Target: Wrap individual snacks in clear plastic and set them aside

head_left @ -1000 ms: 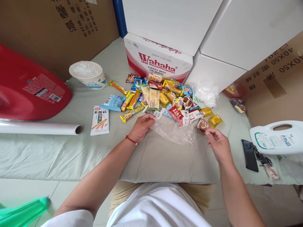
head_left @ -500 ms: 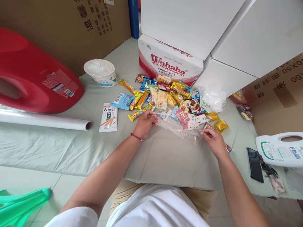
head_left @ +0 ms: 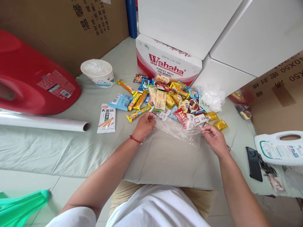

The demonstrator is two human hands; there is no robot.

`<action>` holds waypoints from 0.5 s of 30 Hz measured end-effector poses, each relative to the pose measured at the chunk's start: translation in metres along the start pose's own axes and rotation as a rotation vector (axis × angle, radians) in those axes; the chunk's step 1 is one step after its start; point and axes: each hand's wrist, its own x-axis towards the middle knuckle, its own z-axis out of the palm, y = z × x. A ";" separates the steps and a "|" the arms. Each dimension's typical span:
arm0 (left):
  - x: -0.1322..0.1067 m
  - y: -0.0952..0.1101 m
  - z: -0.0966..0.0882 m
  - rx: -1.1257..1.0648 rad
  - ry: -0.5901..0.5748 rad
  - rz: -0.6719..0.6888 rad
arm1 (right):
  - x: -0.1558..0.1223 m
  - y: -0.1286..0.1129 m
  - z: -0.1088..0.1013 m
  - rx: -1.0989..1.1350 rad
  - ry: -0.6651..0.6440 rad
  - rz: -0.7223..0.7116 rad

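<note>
Between my hands stretches a clear plastic bag (head_left: 176, 130), lying low in front of a heap of wrapped snacks. Its left edge is pinched by my left hand (head_left: 145, 125), which wears a red cord bracelet. My right hand (head_left: 213, 138) pinches the other end near its fingertips. Just beyond the bag are a red-and-white snack packet (head_left: 183, 118), pale cracker packs (head_left: 161, 100) and several yellow wrapped bars (head_left: 139, 113). A white packet of spicy strips (head_left: 106, 119) lies flat to the left, below a light blue packet (head_left: 121, 101).
A paper tub (head_left: 98, 74) stands at the back left beside a red jug (head_left: 40, 75) and a plastic-film roll (head_left: 44, 121). Behind the snacks is a Wahaha carton (head_left: 165, 63). Crumpled clear plastic (head_left: 214, 96), a phone (head_left: 254, 164) and a white bottle (head_left: 279, 149) lie right.
The clear bag's front edge has spread and shifted slightly between my hands. Both hands keep their pinch. The whole view has moved a little, so things sit slightly further left.
</note>
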 end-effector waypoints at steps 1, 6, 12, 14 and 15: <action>-0.002 0.003 -0.002 0.050 0.088 0.069 | -0.002 -0.007 0.000 0.012 -0.025 -0.032; -0.018 0.048 -0.001 0.277 0.204 0.461 | -0.016 -0.044 -0.006 -0.249 -0.170 -0.432; -0.012 0.091 0.062 0.319 -0.465 0.635 | -0.039 -0.069 -0.008 -0.485 -0.301 -0.785; -0.002 0.086 0.088 0.329 -0.715 0.560 | -0.049 -0.073 -0.008 -0.517 -0.340 -0.847; 0.002 0.082 0.099 0.325 -0.812 0.492 | -0.055 -0.074 -0.009 -0.524 -0.357 -0.869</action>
